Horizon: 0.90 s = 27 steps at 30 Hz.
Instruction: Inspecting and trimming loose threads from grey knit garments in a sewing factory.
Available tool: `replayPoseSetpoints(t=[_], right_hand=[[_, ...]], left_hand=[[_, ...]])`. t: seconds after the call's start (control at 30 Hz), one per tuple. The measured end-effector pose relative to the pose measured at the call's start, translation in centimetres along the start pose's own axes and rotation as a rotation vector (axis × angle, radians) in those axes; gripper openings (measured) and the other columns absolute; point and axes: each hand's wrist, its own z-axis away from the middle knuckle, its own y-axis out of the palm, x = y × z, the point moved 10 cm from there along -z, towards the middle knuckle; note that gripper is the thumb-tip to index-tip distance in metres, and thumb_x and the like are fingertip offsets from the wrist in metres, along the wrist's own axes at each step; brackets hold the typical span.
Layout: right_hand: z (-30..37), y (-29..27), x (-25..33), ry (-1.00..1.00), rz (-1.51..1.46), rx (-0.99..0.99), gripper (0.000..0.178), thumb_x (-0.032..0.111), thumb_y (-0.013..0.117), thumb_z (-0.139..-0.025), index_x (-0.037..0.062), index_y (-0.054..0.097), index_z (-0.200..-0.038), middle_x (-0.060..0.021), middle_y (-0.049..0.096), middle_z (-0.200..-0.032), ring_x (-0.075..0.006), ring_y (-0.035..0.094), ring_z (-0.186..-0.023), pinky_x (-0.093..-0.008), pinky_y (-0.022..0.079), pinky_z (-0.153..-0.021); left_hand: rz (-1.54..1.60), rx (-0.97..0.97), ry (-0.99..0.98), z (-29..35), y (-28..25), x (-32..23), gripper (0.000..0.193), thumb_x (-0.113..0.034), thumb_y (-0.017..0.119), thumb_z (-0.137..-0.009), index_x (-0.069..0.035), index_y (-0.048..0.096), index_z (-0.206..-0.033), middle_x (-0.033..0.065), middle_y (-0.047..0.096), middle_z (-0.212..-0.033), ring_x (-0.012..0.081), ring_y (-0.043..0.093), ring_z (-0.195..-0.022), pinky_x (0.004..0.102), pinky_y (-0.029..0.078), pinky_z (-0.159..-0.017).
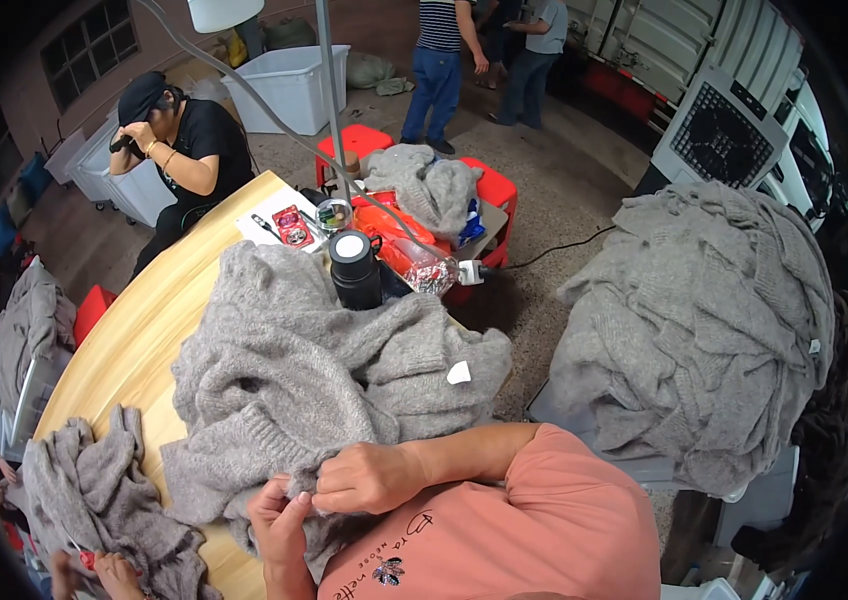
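Observation:
A grey knitted sweater (pixel 294 370) lies bunched on the wooden table in front of me. At its near edge my left hand (pixel 279 520) pinches the knit between thumb and fingers. Close beside it, almost touching, my right hand (pixel 364 480) is closed on the same edge, back of the hand upward. Whatever lies between the fingertips besides the fabric is too small to make out. A small white tag (pixel 458 373) shows on the sweater's right part. Beyond the sweater stands a black flask (pixel 355 275) with a pale lid top.
A big heap of grey sweaters (pixel 704 320) rises at my right. At lower left, a co-worker's hand (pixel 119 577) holds a red-handled tool by another grey sweater (pixel 109 500). Across the wooden table (pixel 134 320) sits a person in black. A metal pole (pixel 330 90) stands behind the flask.

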Motion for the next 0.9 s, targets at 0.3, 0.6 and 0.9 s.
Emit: replayPoseSetpoints(t=[0.3,0.6,0.9], right_hand=[[-0.3,0.1,1.1,-0.074,0.147,-0.084,0.013,0.009,0.057,-0.067,-0.0003,0.049,-0.073,-0.0038,0.041,-0.062,-0.0172,0.045,-0.054,-0.0292,0.036,-0.043],[-0.6,0.8,1.5,-0.162,0.118,-0.068,0.012,0.011,0.056,-0.068,0.0027,0.047,-0.07,-0.003,0.04,-0.064,-0.0161,0.045,-0.054,-0.0285,0.036,-0.043],[0.2,2.0,0.0,-0.102,0.179,-0.016,0.015,0.012,0.056,-0.07,0.0014,0.052,-0.08,-0.005,0.05,-0.077,-0.0142,0.047,-0.056,-0.0261,0.036,-0.043]], left_hand=[[0.079,-0.023,-0.078,0.0,-0.1,1.3,0.002,0.0,0.057,-0.077,0.001,0.057,-0.074,-0.0009,0.054,-0.07,0.0049,0.046,-0.06,0.0193,0.036,-0.056],[0.137,-0.101,-0.036,0.5,-1.0,0.9,0.005,0.0,0.056,-0.077,0.003,0.059,-0.081,0.002,0.059,-0.074,0.0065,0.051,-0.063,0.0199,0.04,-0.059],[0.14,-0.094,-0.077,0.7,-1.3,1.7,0.012,0.001,0.055,-0.077,0.005,0.059,-0.087,0.0041,0.06,-0.078,0.0074,0.054,-0.069,0.0212,0.042,-0.063]])
